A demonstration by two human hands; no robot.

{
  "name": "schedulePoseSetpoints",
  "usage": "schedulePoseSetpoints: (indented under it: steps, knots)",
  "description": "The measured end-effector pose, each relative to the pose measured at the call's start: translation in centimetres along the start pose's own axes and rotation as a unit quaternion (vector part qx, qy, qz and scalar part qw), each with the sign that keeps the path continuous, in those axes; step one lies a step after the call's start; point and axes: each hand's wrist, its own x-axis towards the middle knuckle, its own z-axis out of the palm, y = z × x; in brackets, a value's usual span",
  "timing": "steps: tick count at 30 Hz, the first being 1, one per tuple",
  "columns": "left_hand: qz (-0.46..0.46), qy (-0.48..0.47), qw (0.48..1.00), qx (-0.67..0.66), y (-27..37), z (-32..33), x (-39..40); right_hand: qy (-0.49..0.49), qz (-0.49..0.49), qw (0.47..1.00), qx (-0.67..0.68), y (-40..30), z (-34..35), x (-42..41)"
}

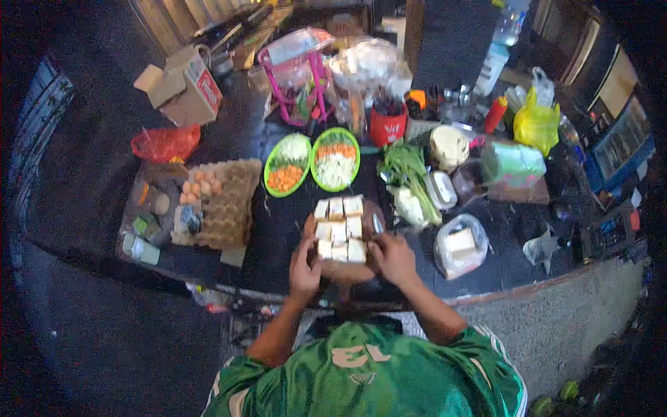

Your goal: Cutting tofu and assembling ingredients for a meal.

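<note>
White blocks, apparently tofu (338,232), lie in three rows on a round wooden cutting board (344,272) before me. My left hand (305,268) is at the board's left side, thumb and fingers apart, beside the blocks; whether it touches them is unclear. On the right side, my right hand (395,258) is closed around what seems to be the hidden handle of a knife (377,224). Its short blade points away from me over the board's right part. Another white block (460,242) sits in an open plastic bag (447,263) to the right.
Two green plates (267,180) (313,174) of chopped vegetables stand beyond the board. Left is an egg tray (229,208) with several eggs (198,187). Leafy greens (409,167), a white container (442,190) and a yellow bag (536,125) are on the right. A cardboard box (182,91) stands far left.
</note>
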Motion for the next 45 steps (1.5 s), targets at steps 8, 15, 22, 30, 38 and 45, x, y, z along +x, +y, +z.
schedulePoseSetpoints:
  steps: [8, 15, 22, 30, 38, 45]
  knots:
    - [0.035, 0.019, 0.997, 0.060, -0.7, 1.0, -1.0, -0.024, -0.017, 1.000, 0.005, 1.8, -0.3, -0.5]
    - [-0.034, -0.018, 0.988, 0.151, 1.0, 1.0, -0.5, 0.049, -0.177, 0.982, -0.040, 1.0, 1.2, -0.8]
    - [0.021, -0.011, 0.976, 0.217, 1.7, 1.2, -0.2, -0.047, -0.181, 0.976, -0.116, -0.5, 3.0, -1.6]
    - [0.278, -0.056, 0.940, 0.188, 1.1, -0.3, -1.2, -0.012, -0.230, 0.953, -0.196, 0.4, 7.0, -3.4]
    - [0.284, -0.154, 0.921, 0.217, -2.4, -0.6, -1.0, -0.025, -0.190, 0.961, -0.200, 0.2, 9.0, -4.6]
    - [0.291, -0.165, 0.912, 0.236, -3.2, 0.2, -0.7, -0.027, -0.207, 0.956, -0.206, 0.8, 8.8, -4.3]
